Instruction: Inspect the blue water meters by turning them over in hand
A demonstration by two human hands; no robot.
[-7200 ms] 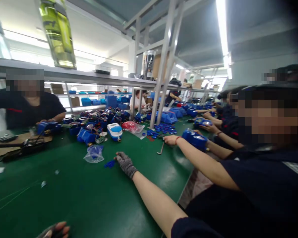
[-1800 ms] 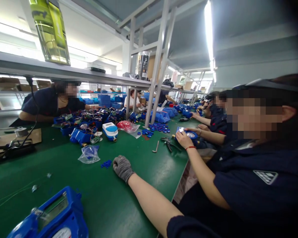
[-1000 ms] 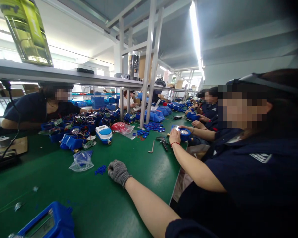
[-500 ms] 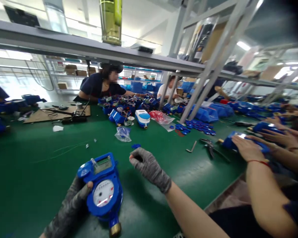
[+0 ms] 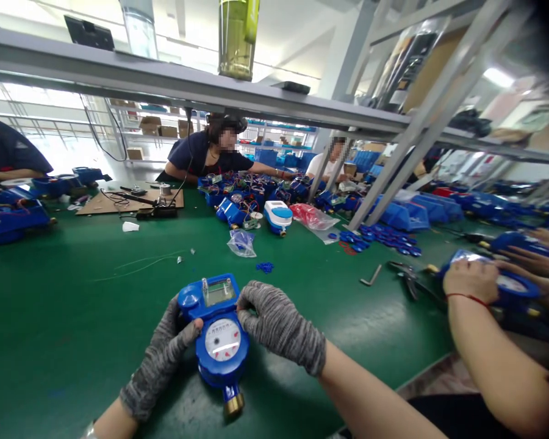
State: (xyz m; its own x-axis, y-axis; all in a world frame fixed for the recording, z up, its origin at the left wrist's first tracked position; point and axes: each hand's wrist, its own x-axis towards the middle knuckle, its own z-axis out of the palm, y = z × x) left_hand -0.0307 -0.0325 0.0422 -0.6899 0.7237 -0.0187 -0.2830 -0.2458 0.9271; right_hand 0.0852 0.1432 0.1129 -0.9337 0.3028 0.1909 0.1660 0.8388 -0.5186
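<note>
A blue water meter (image 5: 219, 341) with a small screen, a white round dial and a brass fitting lies on the green table (image 5: 73, 305) in front of me. My left hand (image 5: 165, 356), in a grey knit glove, grips its left side with the thumb near the dial. My right hand (image 5: 274, 323), also gloved, is closed against the meter's upper right edge by the screen.
A clear bag (image 5: 241, 242) and small blue parts (image 5: 265, 267) lie beyond the meter. Further back sit a heap of blue meters (image 5: 238, 201) and a white-blue meter (image 5: 278, 216). A co-worker's hand (image 5: 471, 280) holds a meter at right, near a hex key (image 5: 370, 277) and pliers (image 5: 409, 277).
The view swung from the right to straight ahead. My right hand came back from the small blue parts to the meter, and my left hand brought the meter up to the middle.
</note>
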